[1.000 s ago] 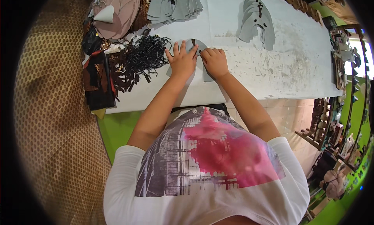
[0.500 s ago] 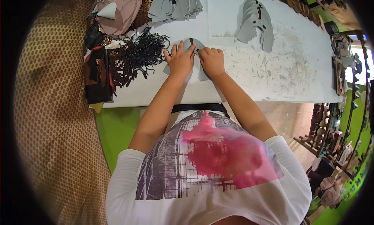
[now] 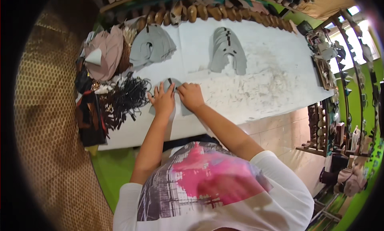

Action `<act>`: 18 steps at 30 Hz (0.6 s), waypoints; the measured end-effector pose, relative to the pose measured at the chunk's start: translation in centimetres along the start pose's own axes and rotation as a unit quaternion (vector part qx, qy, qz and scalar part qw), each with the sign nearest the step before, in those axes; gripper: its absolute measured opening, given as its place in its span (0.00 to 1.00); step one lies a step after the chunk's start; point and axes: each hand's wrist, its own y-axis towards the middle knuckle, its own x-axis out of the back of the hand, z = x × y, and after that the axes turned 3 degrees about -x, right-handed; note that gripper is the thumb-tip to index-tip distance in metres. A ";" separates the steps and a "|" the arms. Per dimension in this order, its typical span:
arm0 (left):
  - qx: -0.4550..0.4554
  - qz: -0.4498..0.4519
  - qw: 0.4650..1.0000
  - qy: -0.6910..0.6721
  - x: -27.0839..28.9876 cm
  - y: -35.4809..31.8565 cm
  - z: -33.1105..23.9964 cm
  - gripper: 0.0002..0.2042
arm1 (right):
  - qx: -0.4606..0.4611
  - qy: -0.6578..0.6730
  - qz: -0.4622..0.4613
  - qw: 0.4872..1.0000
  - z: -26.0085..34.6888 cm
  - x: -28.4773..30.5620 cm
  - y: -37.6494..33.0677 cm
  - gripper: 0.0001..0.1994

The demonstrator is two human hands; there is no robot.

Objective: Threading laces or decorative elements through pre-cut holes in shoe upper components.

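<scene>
A grey U-shaped shoe upper piece (image 3: 185, 110) lies flat on the white-covered table, partly hidden beneath my hands. At the top of its curve sits a dark strip (image 3: 169, 80). My left hand (image 3: 163, 104) rests on the piece with its fingers spread, holding it down. Just to its right, my right hand (image 3: 193, 97) has its fingers bent and closed, pinching a small dark tab (image 3: 177, 89) against the inner part of the piece. The tab's exact shape is too small to tell.
Several grey uppers (image 3: 228, 51) overlap at the back, bearing dark strips. Another grey stack (image 3: 152, 47) stands at the far left. Black cords (image 3: 132, 93) and pinkish pieces (image 3: 105, 55) crowd the left side. Shoe lasts (image 3: 202, 12) line the back edge; shelves (image 3: 348, 79) stand right.
The view has tilted up, so the table sits lower in the picture and more of its back edge shows. My hands stay nearly still on the grey piece.
</scene>
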 end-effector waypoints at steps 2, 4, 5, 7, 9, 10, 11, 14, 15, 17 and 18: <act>0.009 0.006 1.000 0.002 0.3 0.3 -0.3 0.19 | 0.002 -0.003 -0.011 1.000 0.1 0.4 -0.4 0.05; 0.002 0.025 1.000 0.002 0.6 0.5 -0.8 0.19 | 0.005 -0.002 -0.023 1.000 -0.5 0.6 0.1 0.05; 0.005 0.028 1.000 -0.010 0.6 0.9 -0.8 0.19 | 0.002 0.003 -0.029 1.000 -0.4 0.7 0.0 0.05; 0.009 0.022 1.000 -0.011 0.7 0.9 -0.9 0.19 | 0.000 0.012 -0.024 1.000 -0.4 0.8 0.1 0.05; 0.005 0.021 1.000 -0.013 0.5 0.7 -0.7 0.19 | -0.011 0.019 -0.021 1.000 -0.3 0.7 0.1 0.05; 0.010 0.017 1.000 -0.017 0.5 0.7 -0.6 0.19 | -0.016 0.021 -0.016 1.000 -0.3 0.7 0.3 0.05; 0.014 0.011 1.000 -0.023 0.5 0.9 -0.6 0.19 | -0.020 0.021 -0.013 0.999 -0.4 0.5 0.5 0.05; 0.020 0.026 0.999 -0.031 1.1 1.3 -0.5 0.19 | -0.027 0.048 -0.029 0.998 -0.6 0.3 0.9 0.05; 0.019 0.022 0.999 -0.034 1.5 1.6 -0.6 0.19 | -0.024 0.045 -0.031 0.998 -0.7 0.2 1.0 0.05; 0.036 0.086 0.995 -0.036 2.5 2.0 -1.1 0.19 | -0.024 0.051 -0.025 0.998 -0.7 0.4 0.7 0.05; 0.035 0.080 0.995 -0.040 2.8 2.5 -1.2 0.19 | -0.020 0.046 -0.028 0.998 -0.7 0.5 0.7 0.05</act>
